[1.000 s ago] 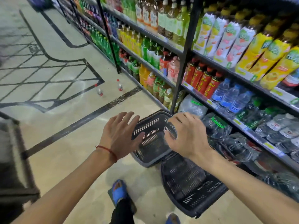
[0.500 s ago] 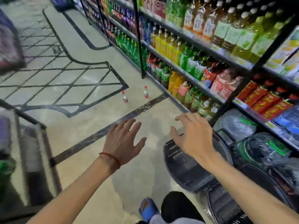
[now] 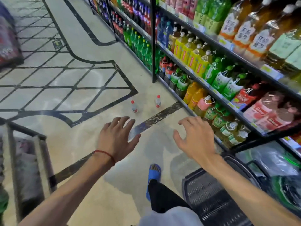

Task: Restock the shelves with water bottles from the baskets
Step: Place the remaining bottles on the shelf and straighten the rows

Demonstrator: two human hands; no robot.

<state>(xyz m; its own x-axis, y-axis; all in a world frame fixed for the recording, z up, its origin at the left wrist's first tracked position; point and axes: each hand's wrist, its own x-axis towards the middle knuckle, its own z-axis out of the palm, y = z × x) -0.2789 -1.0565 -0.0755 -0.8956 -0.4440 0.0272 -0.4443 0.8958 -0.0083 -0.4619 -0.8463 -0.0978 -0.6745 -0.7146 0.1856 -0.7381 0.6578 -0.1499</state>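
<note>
Two small water bottles with red caps stand upright on the floor ahead, one on the left (image 3: 134, 106) and one on the right (image 3: 157, 101). My left hand (image 3: 118, 137) hovers over the floor a little short of them, fingers spread and empty. My right hand (image 3: 194, 139) is beside it, fingers loosely bent, holding nothing. A black plastic basket (image 3: 210, 193) sits on the floor at the lower right, under my right forearm. Shrink-wrapped packs of water (image 3: 276, 162) lie on the bottom shelf next to it.
Black shelving (image 3: 211, 75) packed with coloured drink bottles runs along the right side. A metal-framed cart or rack (image 3: 24, 160) stands at the lower left. My foot in a blue sandal (image 3: 154, 172) steps forward on the tiled floor.
The view has swung left and forward, away from the basket. Both hands have left the basket and now hang over the floor nearer the two standing bottles.
</note>
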